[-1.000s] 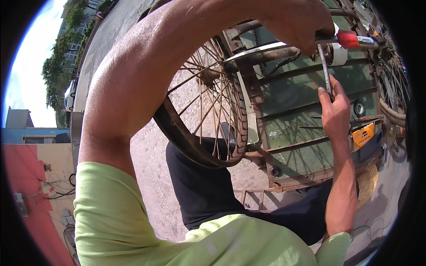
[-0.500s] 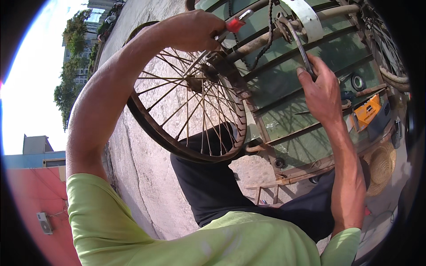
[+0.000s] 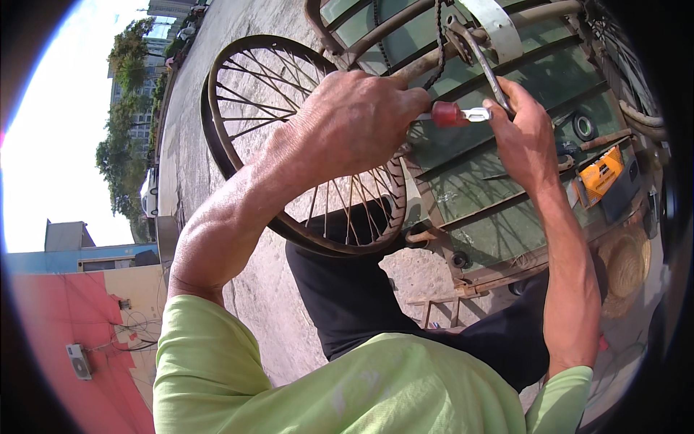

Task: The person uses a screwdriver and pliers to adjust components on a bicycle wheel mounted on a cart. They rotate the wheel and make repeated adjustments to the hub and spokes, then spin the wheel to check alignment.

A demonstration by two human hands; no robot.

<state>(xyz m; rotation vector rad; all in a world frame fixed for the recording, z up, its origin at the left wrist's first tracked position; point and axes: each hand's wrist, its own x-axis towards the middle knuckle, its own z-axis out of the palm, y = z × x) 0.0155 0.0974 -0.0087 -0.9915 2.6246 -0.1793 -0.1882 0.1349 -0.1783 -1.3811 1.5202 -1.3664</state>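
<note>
My left hand (image 3: 361, 119) is closed around a screwdriver (image 3: 450, 114), whose red handle with a pale end sticks out toward my right hand. Its shaft is hidden by the fist. Behind that hand is a spoked bicycle wheel (image 3: 215, 108) with a worn, rusty look, fixed in a rusty frame (image 3: 390, 35). My right hand (image 3: 530, 134) grips the lower end of a curved metal crank arm (image 3: 481, 59), which runs up to the frame's axle. A chain (image 3: 439, 43) hangs near it, beside a curved white guard (image 3: 499, 29).
Under the frame lies a slatted greenish panel (image 3: 477, 242). On it are a small black ring (image 3: 584, 126), an orange package (image 3: 601, 176) and some tools. A straw hat (image 3: 625, 271) sits at the right. My dark-trousered knee (image 3: 340, 282) is below the wheel.
My left hand has come down and right with the screwdriver, from over the wheel to beside my right hand. The right hand stays on the crank arm, nearly in place.
</note>
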